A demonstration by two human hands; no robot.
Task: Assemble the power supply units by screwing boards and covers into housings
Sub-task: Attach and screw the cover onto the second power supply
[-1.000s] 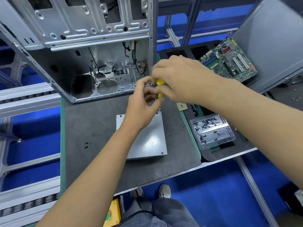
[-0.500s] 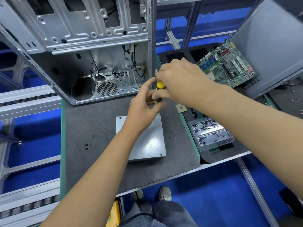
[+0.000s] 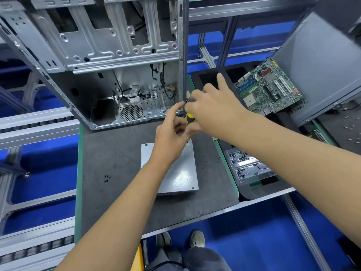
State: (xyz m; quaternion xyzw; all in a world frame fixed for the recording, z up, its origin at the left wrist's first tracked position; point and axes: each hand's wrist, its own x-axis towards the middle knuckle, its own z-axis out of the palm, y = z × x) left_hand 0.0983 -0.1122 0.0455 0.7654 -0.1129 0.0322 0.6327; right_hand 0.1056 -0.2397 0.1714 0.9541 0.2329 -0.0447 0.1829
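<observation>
At frame centre, my right hand (image 3: 213, 112) grips the yellow screwdriver (image 3: 189, 119) (shaft upright); my left hand (image 3: 172, 137) pinches near its tip. The power supply unit (image 3: 175, 173) lies directly below on the worktop (image 3: 117, 153).

Two bare arms reached over a dark work mat (image 3: 117, 153). The right hand (image 3: 213, 112) gripped a yellow-handled screwdriver (image 3: 189, 118), index finger stretched forward. The left hand (image 3: 172, 137) met it from below, fingers curled at the tool's shaft. Under the hands lay a grey power supply (image 3: 181, 177), flat on the mat. Behind stood an open metal case (image 3: 109, 55). To the right sat a green board (image 3: 269, 89) and, nearer, a clear screw tray (image 3: 248, 167). The person's shoes (image 3: 197, 239) showed below on blue floor.
</observation>
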